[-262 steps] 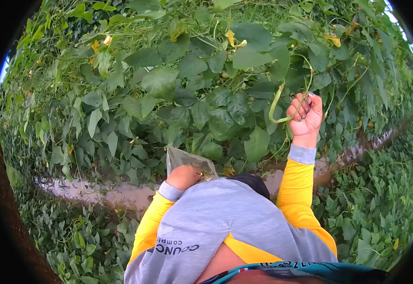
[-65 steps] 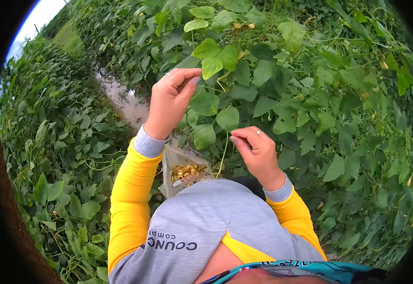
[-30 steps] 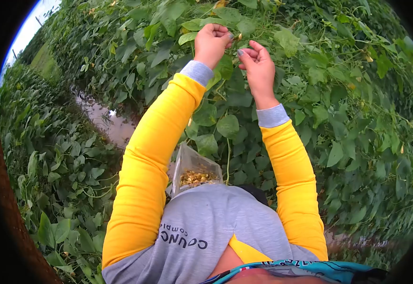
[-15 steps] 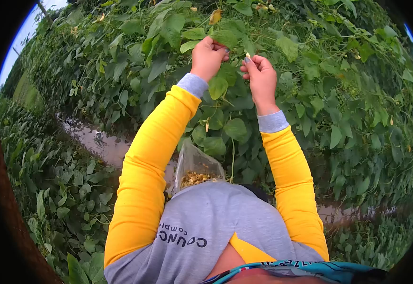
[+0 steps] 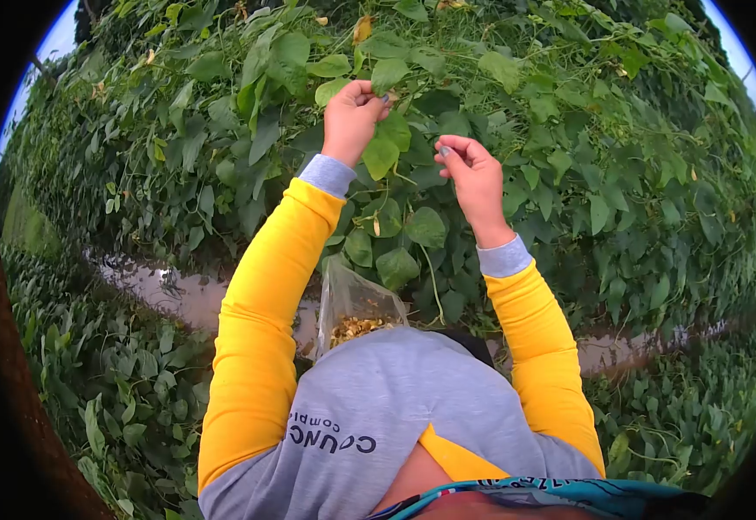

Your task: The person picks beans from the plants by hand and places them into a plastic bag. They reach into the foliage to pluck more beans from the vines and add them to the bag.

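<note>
My left hand [image 5: 352,123] is raised among the vine leaves, thumb and fingers pinched together beside a green leaf [image 5: 387,74]. Something small and pale may show at its fingertips, too small to name. To the right and slightly lower, my right hand [image 5: 477,180] is also closed in a pinch, in front of the foliage. Whatever it may hold is not clear. Below the hands, a clear plastic bag [image 5: 341,290] hangs at my waist with yellowish-brown withered flowers [image 5: 356,328] inside. A pale bud [image 5: 376,227] hangs from the vine between the hands and the bag.
Dense climbing vines [image 5: 569,199] form a tall green wall ahead. A yellow withered flower [image 5: 362,29] stands out near the top. Muddy water [image 5: 170,290] lies in a furrow at the foot of the vines, with low leafy plants [image 5: 135,373] on my side.
Both hands have come down a little, and the right has drawn away from the leaves. A pale bud seen at its fingertips earlier is no longer clearly visible. The view has shifted slightly.
</note>
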`<state>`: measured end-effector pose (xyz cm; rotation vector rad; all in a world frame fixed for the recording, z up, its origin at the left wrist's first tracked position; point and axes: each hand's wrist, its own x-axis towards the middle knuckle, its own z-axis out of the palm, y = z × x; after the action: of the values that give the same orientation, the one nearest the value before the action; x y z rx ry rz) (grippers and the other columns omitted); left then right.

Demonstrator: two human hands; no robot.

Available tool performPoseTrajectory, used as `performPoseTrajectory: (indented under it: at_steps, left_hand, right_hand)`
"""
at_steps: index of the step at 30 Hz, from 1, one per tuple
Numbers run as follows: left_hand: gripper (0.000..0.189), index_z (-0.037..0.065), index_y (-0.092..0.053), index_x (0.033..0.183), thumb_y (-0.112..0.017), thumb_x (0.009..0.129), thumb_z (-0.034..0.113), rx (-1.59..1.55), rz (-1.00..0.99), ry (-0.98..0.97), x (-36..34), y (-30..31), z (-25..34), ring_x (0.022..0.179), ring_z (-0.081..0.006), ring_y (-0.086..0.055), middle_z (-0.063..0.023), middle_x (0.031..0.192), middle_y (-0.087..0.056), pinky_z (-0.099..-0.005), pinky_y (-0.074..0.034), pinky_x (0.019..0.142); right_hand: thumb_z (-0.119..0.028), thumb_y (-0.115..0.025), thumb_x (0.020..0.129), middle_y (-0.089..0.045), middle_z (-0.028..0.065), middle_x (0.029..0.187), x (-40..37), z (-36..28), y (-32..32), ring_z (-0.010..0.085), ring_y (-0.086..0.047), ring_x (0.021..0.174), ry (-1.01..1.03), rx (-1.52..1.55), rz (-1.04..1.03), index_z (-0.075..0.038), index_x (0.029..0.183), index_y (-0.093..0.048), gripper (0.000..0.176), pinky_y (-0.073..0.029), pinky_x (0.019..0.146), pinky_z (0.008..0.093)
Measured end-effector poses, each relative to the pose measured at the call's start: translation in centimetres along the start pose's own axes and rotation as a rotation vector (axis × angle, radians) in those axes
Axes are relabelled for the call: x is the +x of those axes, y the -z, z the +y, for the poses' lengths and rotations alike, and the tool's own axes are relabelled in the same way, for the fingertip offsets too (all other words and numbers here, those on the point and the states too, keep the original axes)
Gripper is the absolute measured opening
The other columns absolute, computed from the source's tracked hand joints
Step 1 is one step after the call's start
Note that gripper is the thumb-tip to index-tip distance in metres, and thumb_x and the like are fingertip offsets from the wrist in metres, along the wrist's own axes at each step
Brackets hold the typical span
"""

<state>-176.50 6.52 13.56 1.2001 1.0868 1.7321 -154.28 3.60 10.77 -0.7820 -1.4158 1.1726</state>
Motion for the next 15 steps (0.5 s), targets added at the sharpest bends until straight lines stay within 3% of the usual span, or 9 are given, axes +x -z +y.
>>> performPoseTrajectory:
  at_steps: [2, 5, 8, 14, 15]
  left_hand:
    - [0.031, -0.001, -0.061, 0.126, -0.064, 0.096, 0.000, 0.018, 0.028, 0.049, -1.2, -0.1, 0.2, 0.105, -0.0145, -0.068, -0.0093, 0.120, -0.070, -0.0285, -0.057, 0.085]
    - [0.041, 0.001, -0.057, 0.137, -0.064, 0.097, 0.002, 0.030, -0.018, 0.136, -4.9, 0.1, 2.5, 0.114, -0.0162, -0.065, -0.0103, 0.131, -0.066, -0.0312, -0.056, 0.090]
    - [0.045, 0.004, -0.056, 0.142, -0.064, 0.098, 0.004, -0.002, -0.053, 0.193, -9.8, 1.7, 3.6, 0.118, -0.0179, -0.063, -0.0099, 0.136, -0.063, -0.0329, -0.055, 0.094]
    - [0.041, 0.002, -0.056, 0.139, -0.064, 0.099, 0.005, -0.060, 0.169, 0.267, -20.0, 8.4, 3.1, 0.119, -0.0203, -0.064, -0.0120, 0.136, -0.064, -0.0333, -0.055, 0.094]
    - [0.040, 0.002, -0.057, 0.139, -0.063, 0.099, 0.005, -0.057, 0.224, 0.292, -21.7, 10.0, 2.5, 0.117, -0.0200, -0.064, -0.0117, 0.135, -0.064, -0.0332, -0.056, 0.094]
  right_hand:
    - [-0.014, -0.067, 0.099, -0.075, 0.0054, 0.103, 5.9, 2.1, 0.1, 0.0098, -0.070, 0.085, 0.203, -0.197, 0.124, -0.004, 0.137, -0.058, 0.041, -0.056, 0.071, 0.0259]
    - [-0.017, -0.069, 0.096, -0.075, 0.0086, 0.099, 10.7, 1.3, -0.9, 0.0135, -0.070, 0.077, 0.254, -0.563, 0.208, -0.005, 0.146, -0.048, 0.055, -0.056, 0.068, 0.0289]
    - [-0.018, -0.071, 0.094, -0.075, 0.0114, 0.096, 13.3, 1.3, -1.6, 0.0191, -0.072, 0.073, 0.239, -0.654, 0.255, -0.006, 0.149, -0.044, 0.062, -0.057, 0.067, 0.0339]
    - [-0.014, -0.069, 0.092, -0.075, 0.0131, 0.090, 14.3, 1.5, -0.7, 0.0229, -0.074, 0.073, 0.276, -0.872, 0.149, -0.008, 0.141, -0.056, 0.051, -0.057, 0.068, 0.0380]
    - [-0.015, -0.070, 0.091, -0.074, 0.0165, 0.093, 13.8, 0.7, -0.4, 0.0295, -0.072, 0.080, 0.285, -0.931, 0.112, -0.007, 0.138, -0.057, 0.049, -0.056, 0.074, 0.0425]
